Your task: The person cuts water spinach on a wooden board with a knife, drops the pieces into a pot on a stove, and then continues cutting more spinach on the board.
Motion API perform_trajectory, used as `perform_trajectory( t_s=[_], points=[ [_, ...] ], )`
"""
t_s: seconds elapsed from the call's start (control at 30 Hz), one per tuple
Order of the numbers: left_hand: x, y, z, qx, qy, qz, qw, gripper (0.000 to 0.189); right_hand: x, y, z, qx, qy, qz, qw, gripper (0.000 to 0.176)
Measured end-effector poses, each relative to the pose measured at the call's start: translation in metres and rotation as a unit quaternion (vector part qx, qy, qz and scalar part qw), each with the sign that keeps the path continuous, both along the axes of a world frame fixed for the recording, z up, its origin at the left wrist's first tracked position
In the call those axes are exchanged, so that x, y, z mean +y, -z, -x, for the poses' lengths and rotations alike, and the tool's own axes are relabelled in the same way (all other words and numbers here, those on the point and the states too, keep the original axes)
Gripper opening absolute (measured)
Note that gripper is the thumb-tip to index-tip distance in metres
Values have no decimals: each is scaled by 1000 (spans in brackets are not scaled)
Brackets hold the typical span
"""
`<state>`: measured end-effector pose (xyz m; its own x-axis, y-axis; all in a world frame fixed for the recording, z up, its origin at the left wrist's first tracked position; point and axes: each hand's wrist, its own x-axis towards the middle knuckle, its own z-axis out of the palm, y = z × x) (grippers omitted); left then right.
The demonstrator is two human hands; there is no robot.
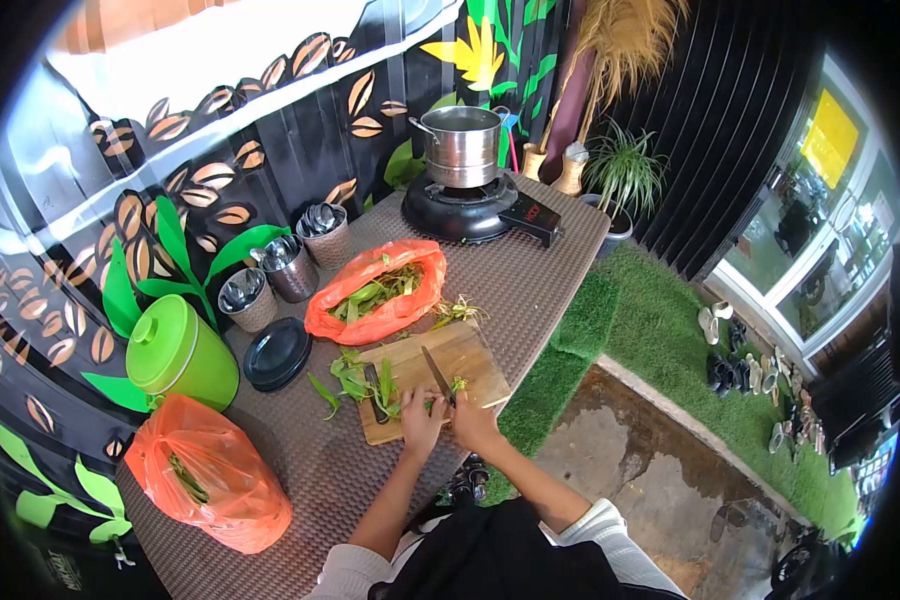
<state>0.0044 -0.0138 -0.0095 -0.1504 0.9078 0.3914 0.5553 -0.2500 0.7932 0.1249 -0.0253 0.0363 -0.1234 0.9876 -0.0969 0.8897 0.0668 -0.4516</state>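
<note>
A wooden cutting board is set near the edge of a brown woven-patterned table. The handle of a knife is gripped in the closed right hand, and the blade is pointed away from the body, over the board. Just beside it, the left hand is held low over the board with its fingers bent and partly closed; green leaves are pressed or held there, though the exact grip cannot be told. Small cut pieces are seen by the blade, and loose leaves are spread over the board's left side and onto the table. Beyond the board, more greens are held in an open orange bag, with pale roots lying beside it. A second orange bag is placed at the near left, in front of a green lidded container. Black plates and three cups of cutlery are lined up near the wall, and a metal pot is rested on a black stove at the far end.
</note>
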Motion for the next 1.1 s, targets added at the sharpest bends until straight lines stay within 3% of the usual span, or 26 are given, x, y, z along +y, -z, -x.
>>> perform_trajectory(
  t_s=[0.17,0.3,0.5,0.6,0.77,0.97,1.1],
  points=[
    [1,3,0,-25,34,-12,999,17,-19,6,10,-32,41,18,998,28],
    [0,-3,-4,-21,6,-3,1000,13,-9,10,1,-51,71,1,996,27],
    [14,-7,-13,-73,42,68,994,12,1,-6,-19,-18,37,32,999,30],
    [16,-2,-6,-74,14,98,992,13,4,-15,-24,-26,2,65,998,30],
    [10,0,-4,93,21,-53,994,14,-3,-11,-15,-41,3,39,998,28],
    [4,-9,-3,72,27,-62,995,12,-8,-1,4,-25,67,43,997,27],
    [6,-5,-2,74,20,-74,994,12,13,2,-6,-8,29,8,1000,24]
  ],
)
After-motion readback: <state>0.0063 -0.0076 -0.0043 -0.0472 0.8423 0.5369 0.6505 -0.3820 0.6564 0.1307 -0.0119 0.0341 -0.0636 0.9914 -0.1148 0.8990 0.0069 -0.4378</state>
